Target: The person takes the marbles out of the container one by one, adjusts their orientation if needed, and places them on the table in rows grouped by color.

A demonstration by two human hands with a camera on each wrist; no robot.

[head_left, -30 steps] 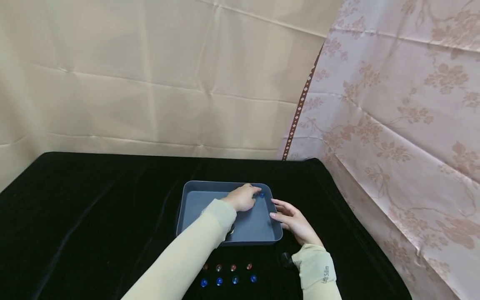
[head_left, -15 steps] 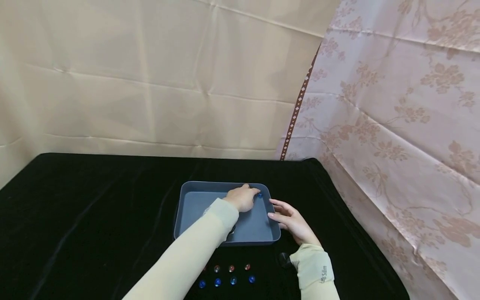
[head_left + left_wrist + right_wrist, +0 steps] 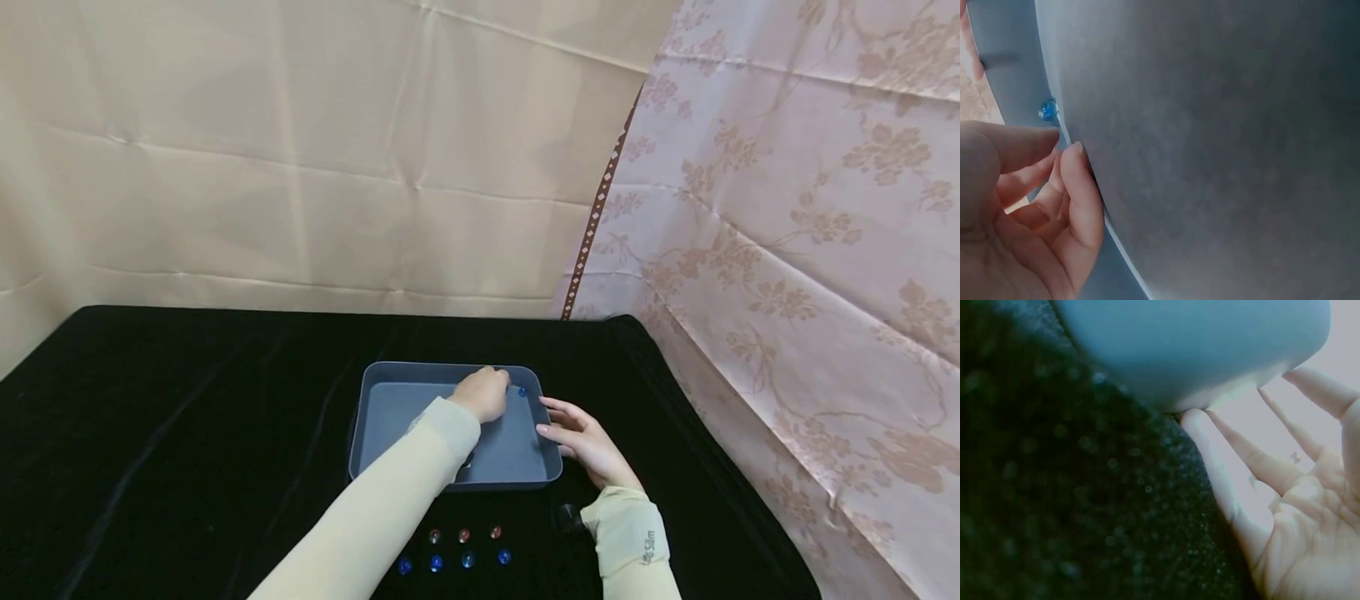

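A blue marble (image 3: pixel 522 391) lies in the far right corner of a blue-grey rectangular tray (image 3: pixel 517 454). My left hand (image 3: pixel 482 395) reaches into the tray, just left of the marble. In the left wrist view, its fingers are loosely bent, with a gap between thumb and index finger and nothing held; the marble (image 3: pixel 1048 110) sits just beyond the thumb tip, apart from it. Along the tray's right side, my right hand (image 3: pixel 592 446) rests its spread fingertips and thumb on the outer wall; in the right wrist view that wall (image 3: pixel 1197 344) meets the thumb tip.
In front of the tray, a row of reddish and clear marbles (image 3: pixel 464 535) and a nearer row of blue marbles (image 3: pixel 437 564) lie on the black cloth (image 3: pixel 187 433); my left sleeve partly covers that area. Curtains (image 3: pixel 300 167) hang behind and to the right.
My left index finger, stretched toward the marble before, is now drawn back and bent. The marble stays in the tray's corner. My right hand keeps its place on the tray.
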